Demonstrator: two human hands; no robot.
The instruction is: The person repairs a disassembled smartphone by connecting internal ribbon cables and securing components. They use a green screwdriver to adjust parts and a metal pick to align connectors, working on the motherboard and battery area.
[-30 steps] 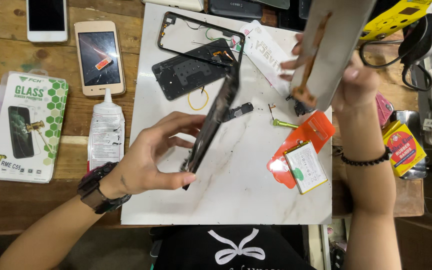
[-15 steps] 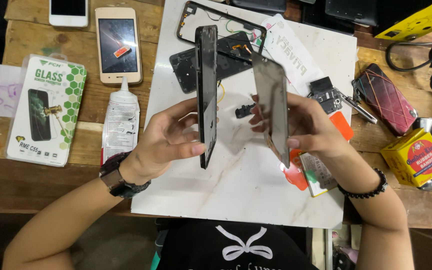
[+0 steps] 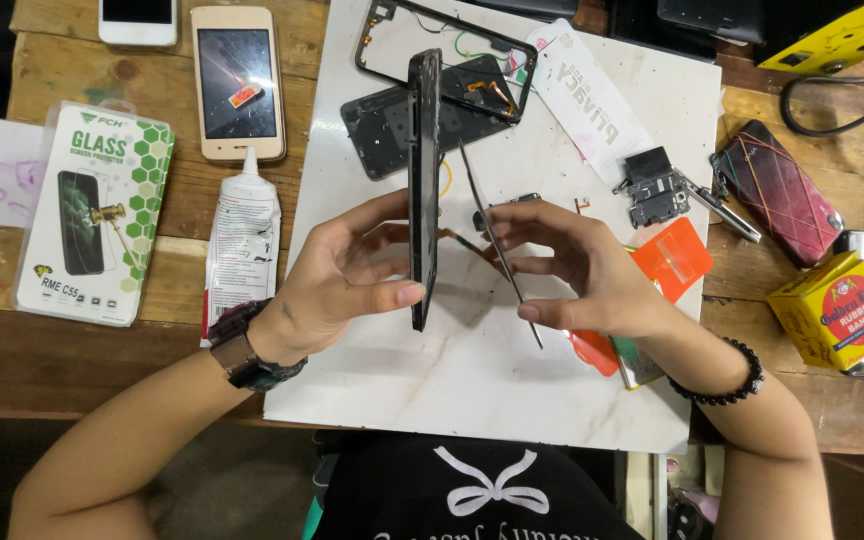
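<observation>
At the far left lies a screen-protector package [image 3: 92, 215] with green honeycomb print, on the wooden bench [image 3: 82, 350]. Just right of it sits a white glue tube [image 3: 242, 240], nozzle pointing up toward a gold-edged phone [image 3: 239, 82] with a cracked-looking dark screen.

My left hand [image 3: 337, 285] comes next, a dark watch [image 3: 242, 350] on the wrist. It is closed on a black phone body [image 3: 423, 180] — thumb along the lower edge, fingers behind — holding it on edge, upright above the white marble slab [image 3: 472, 390]. The phone body stands clear of the slab and seen edge-on, so I cannot tell which face points where.

Behind it, flat on the slab, lie a dark back panel [image 3: 382, 130] and an empty black phone frame [image 3: 452, 50].

Right of the phone body, well within reach of it but apart, my right hand [image 3: 592, 275] pinches a thin glass sheet [image 3: 497, 240], also edge-on, tilted slightly; thumb below, fingertips spread along its far side. A black bead bracelet [image 3: 722, 375] circles that wrist.

Under and beyond this hand are an orange card [image 3: 677, 255], a white paper strip [image 3: 592, 100], a small dark phone part [image 3: 652, 185], a maroon phone cover [image 3: 777, 190] and, at the bench's right end, a yellow box [image 3: 837, 310].
</observation>
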